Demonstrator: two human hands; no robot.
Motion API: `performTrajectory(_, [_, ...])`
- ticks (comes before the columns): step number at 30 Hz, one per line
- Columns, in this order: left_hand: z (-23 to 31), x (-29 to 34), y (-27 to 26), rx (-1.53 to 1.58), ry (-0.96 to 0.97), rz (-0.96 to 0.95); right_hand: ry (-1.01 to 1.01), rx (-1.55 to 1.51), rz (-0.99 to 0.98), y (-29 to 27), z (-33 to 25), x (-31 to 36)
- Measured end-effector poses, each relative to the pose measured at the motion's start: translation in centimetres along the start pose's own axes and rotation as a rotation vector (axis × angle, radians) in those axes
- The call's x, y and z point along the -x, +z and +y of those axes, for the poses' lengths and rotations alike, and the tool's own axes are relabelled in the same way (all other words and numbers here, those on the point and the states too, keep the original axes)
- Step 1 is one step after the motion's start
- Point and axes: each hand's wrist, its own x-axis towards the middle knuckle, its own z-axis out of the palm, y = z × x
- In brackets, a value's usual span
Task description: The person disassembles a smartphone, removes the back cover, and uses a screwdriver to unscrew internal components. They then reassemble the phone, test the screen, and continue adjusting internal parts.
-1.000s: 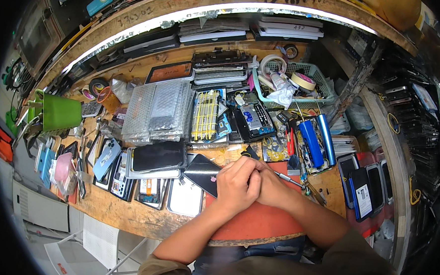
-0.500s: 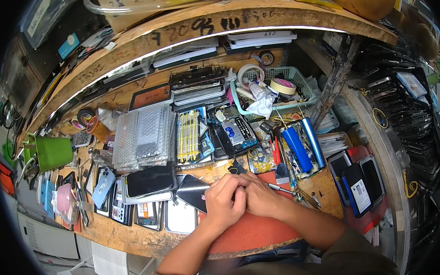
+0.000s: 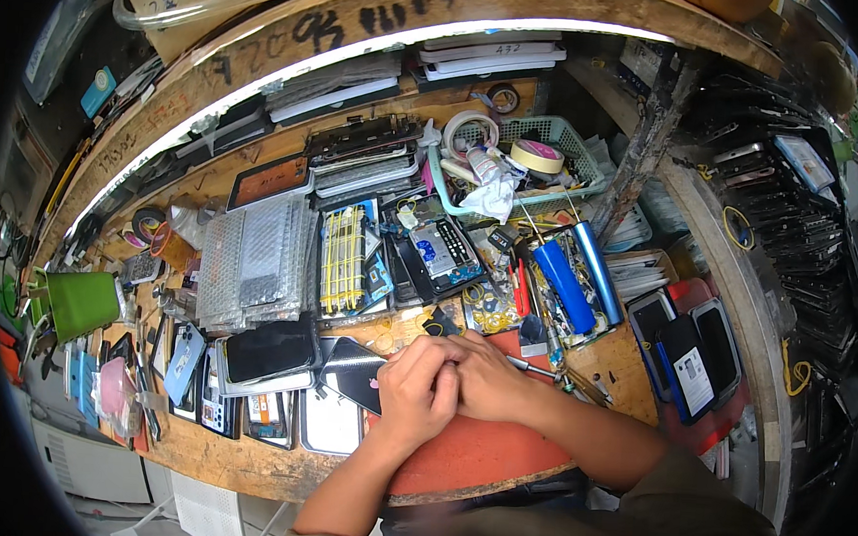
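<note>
Left hand (image 3: 416, 395) and right hand (image 3: 486, 376) are closed together over a dark phone (image 3: 355, 376), which protrudes leftward beneath the left fingers. Both rest on the red mat (image 3: 467, 459); what the right hand grips cannot be determined.

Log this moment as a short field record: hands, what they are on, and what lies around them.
left hand: closed together with the right, resting on the red mat
right hand: against the left, thin metal tool sticking out beside it
held item: hidden between the hands
dark phone: touching the left hand
blue cylinders: behind the right hand
green basket: far side, holding tape rolls
workbench: wooden, crowded with phones and parts
</note>
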Motion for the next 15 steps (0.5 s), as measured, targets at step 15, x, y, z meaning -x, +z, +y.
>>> performTrajectory(15, [-0.6,0.9,-0.7,0.684,-0.223,-0.163,0.062,-1.176,-0.415,-3.1,-2.1,-1.1])
